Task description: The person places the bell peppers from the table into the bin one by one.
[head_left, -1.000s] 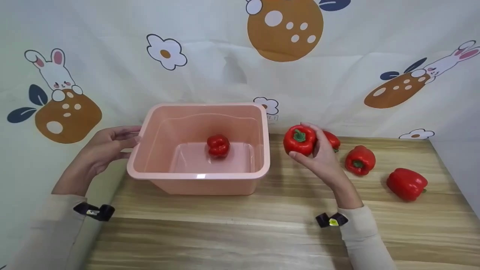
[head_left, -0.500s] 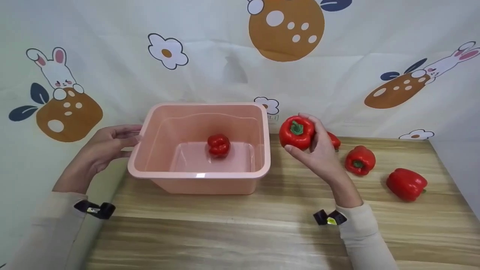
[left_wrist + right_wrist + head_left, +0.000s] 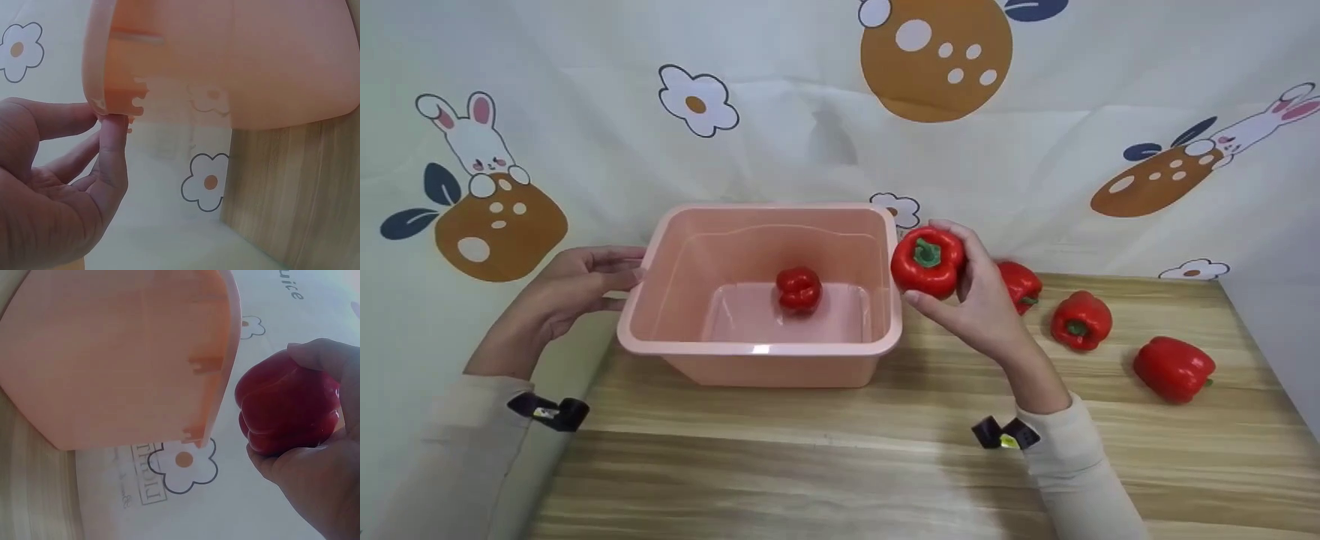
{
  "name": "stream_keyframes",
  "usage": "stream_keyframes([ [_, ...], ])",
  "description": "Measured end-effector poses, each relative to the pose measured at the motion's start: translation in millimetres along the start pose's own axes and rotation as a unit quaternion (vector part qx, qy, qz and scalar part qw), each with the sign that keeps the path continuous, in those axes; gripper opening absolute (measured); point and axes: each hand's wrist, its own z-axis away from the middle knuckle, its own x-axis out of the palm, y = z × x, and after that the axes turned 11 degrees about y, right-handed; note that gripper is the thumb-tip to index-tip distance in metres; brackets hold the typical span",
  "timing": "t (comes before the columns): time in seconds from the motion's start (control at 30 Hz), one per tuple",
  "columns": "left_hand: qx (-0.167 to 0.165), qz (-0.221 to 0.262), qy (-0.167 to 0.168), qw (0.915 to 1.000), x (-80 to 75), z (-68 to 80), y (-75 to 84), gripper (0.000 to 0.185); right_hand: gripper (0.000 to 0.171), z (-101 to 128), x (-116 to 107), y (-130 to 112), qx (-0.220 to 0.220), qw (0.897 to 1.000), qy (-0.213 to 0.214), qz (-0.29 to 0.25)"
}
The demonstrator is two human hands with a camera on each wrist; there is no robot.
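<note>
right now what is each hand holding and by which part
The right hand grips a red pepper by its sides; the left hand pinches the pink bin by its left rim.

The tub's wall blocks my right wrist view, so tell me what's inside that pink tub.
Observer: One red pepper lies at the bottom of the tub.
Operator: Report any peppers on the table besides the one in the hand.
Observer: Three more peppers lie on the wooden table, to the right of the tub.
Operator: Now tell me where the left hand is.
Observer: The left hand is at the tub's opposite side, holding its rim.
</note>
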Motion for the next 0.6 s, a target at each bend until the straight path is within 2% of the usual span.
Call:
stream_keyframes([
  [0.37, -0.007, -0.043, -0.008, 0.999, -0.4, -4.1, 12.4, 0.063, 0.088, -0.2, 8.6, -3.1, -0.002, 1.0, -0.011, 0.02],
  [0.6, -0.01, -0.049, -0.008, 0.9987, -2.3, -2.6, 12.6, 0.064, 0.088, -5.4, 18.8, -5.3, -0.015, 0.999, -0.029, 0.024],
])
